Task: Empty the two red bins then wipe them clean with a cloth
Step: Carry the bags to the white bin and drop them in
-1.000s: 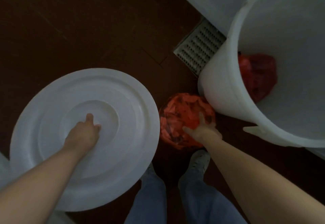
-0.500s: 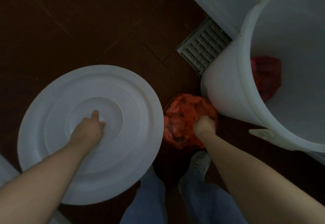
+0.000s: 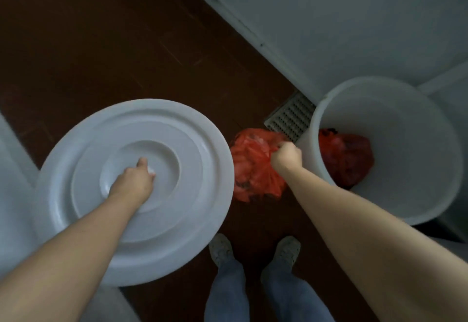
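Your left hand (image 3: 134, 181) grips the centre of the white lid (image 3: 190, 144), fingers curled down at its knob. Your right hand (image 3: 286, 158) is fisted around the gathered neck of the red bag (image 3: 250, 167), just beside the outer wall of the white bucket (image 3: 312, 129), near the floor vent (image 3: 291, 116). A second red bag (image 3: 344, 159) lies inside that bucket.

The lid (image 3: 192, 195) is at the left, held by the left hand (image 3: 134, 182), and the bucket (image 3: 417, 169) stands at the right by the wall (image 3: 354, 18). Between them the right hand (image 3: 286, 158) grips a bag (image 3: 250, 169), the floor vent (image 3: 291, 116) just behind it; a second bag (image 3: 347, 159) lies in the bucket.
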A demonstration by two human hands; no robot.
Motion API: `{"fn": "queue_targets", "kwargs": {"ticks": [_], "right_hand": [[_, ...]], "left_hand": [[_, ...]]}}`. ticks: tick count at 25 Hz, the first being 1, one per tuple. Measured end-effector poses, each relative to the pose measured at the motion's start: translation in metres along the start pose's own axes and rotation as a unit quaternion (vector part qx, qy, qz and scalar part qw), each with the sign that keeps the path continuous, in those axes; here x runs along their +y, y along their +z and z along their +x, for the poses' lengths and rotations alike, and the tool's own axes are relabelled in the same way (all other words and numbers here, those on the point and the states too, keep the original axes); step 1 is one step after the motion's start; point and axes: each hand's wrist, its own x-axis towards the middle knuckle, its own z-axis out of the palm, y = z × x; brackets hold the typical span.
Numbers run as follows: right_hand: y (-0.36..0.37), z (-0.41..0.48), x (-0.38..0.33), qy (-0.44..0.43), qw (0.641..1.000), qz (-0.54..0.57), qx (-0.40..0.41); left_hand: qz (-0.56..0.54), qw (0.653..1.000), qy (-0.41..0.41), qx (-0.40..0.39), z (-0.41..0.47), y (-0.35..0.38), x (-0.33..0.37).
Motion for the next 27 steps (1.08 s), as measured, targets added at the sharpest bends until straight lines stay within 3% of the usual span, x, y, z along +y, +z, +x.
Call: {"fn": "queue_targets", "kwargs": {"ticks": [6, 11, 14, 20, 27], "right_hand": [[-0.155, -0.04, -0.103, -0.058, 0.994, 0.056, 0.074], [-0.28, -0.06, -0.127, -0.08, 0.984, 0.084, 0.135], [-0.349, -0.061, -0.113, -0.096, 0.982, 0.069, 0.148], [-0.425, -0.033, -0.049, -0.158, 0.979, -0.074, 0.105], [-0.456, 0.033, 0.068, -0.109, 0.99, -0.073, 0.049]], "left_hand": [[-0.002, 0.994, 0.039, 0.099, -0.048, -0.15, 0.031], [0.003, 0.986, 0.081, 0.144, -0.073, -0.238, 0.105], [-0.003, 0.984, 0.113, 0.141, -0.094, -0.271, 0.174], [0.018, 0.979, 0.17, 0.109, -0.118, -0.275, 0.308], [0.082, 0.972, 0.211, 0.067, -0.127, -0.221, 0.416]]}}
